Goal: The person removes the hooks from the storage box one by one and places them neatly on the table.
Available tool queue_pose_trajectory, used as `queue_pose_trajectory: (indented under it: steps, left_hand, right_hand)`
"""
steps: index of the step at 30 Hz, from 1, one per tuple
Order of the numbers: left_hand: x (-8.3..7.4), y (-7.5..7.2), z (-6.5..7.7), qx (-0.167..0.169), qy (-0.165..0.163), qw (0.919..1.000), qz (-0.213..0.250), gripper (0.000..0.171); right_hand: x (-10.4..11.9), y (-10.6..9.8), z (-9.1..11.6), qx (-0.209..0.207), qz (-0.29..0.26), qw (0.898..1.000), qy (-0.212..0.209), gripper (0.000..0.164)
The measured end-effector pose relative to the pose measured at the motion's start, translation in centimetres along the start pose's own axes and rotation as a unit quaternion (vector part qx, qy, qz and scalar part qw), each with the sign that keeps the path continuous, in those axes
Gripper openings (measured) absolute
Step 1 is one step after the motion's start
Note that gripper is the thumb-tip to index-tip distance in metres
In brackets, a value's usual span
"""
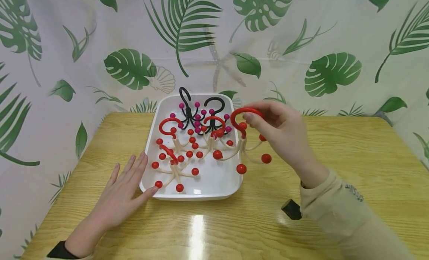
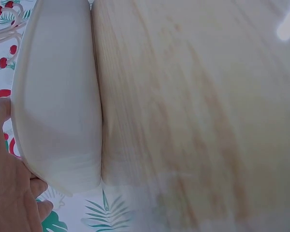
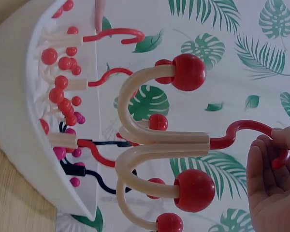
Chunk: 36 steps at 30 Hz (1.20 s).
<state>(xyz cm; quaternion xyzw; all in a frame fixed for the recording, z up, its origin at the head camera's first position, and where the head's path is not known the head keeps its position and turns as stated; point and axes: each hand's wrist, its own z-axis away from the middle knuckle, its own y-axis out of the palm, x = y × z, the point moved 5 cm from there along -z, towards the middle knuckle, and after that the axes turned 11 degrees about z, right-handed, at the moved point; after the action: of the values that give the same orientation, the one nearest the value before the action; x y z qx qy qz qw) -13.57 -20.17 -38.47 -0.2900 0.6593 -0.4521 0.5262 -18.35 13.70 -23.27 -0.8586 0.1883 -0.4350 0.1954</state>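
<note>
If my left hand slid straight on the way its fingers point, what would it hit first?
Probably the left side of the white tray. Your left hand lies right at that edge, thumb at the rim, so little or no gap seems left; exact contact is hard to judge.

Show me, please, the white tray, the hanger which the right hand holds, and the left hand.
White tray (image 1: 218,179): head view, bare floor near its front edge.
Held hanger (image 3: 191,141): right wrist view, its cream stem.
Left hand (image 1: 119,196): head view, back of the hand.
</note>
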Motion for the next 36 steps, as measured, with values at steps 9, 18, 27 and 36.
queue_pose_trajectory:
  steps: [9, 18, 27, 36]
  left_hand:
    - [-0.1, -0.1, 0.1, 0.001, -0.001, 1.0, 0.001, 0.086]
    - [0.1, 0.0, 0.1, 0.001, -0.005, 1.0, 0.002, 0.086]
    - [0.1, 0.0, 0.2, -0.005, 0.001, 1.0, -0.001, 0.086]
    - [0.0, 0.0, 0.1, -0.01, -0.006, 0.9999, 0.003, 0.086]
  right_hand:
    - [-2.6, -1.5, -0.3, -0.013, 0.028, 0.999, 0.04, 0.02]
    - [-6.3, -1.8, -0.8, -0.006, 0.08, 0.992, 0.095, 0.027]
    - [-9.1, -1.7, -1.0, 0.004, 0.089, 0.983, 0.162, 0.033]
    - [-12.0, -1.4, -1.4, 0.019, 0.083, 0.979, 0.184, 0.038]
